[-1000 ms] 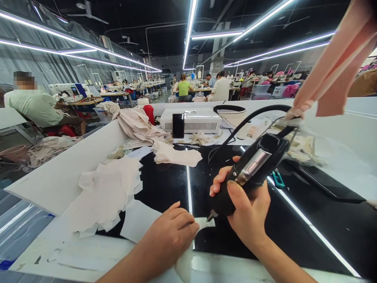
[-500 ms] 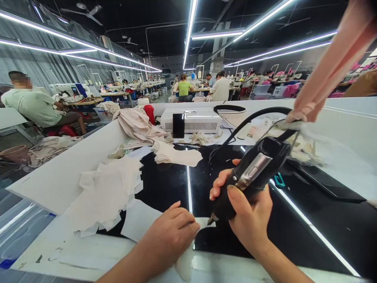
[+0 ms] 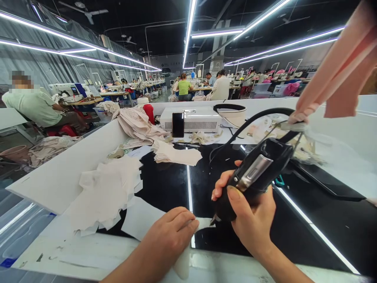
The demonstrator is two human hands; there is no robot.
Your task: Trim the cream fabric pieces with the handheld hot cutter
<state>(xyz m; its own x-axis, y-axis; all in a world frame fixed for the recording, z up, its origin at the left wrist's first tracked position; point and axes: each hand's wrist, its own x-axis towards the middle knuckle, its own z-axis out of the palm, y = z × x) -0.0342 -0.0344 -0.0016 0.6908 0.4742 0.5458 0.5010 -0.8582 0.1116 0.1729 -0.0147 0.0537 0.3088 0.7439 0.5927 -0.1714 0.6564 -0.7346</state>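
Gripping the black cutting tool in our right hand, our left hand presses pale fabric flat on the table.

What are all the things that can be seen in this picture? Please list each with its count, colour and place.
hand tool: one, black with a silver panel, held over the table, tip down at a fabric strip
cord: one, black, running from the tool's back end
fabric strip: one, white, on the table's near edge under the tool tip
table: one, glossy black top with white border
cut fabric pieces: one pile, cream, on the table's left side
machine box: one, white, at the table's far side
hanging cloth: one, pink, upper right
seated people: several, at sewing tables behind
left hand: one, pressing on the fabric strip
right hand: one, gripping the hand tool
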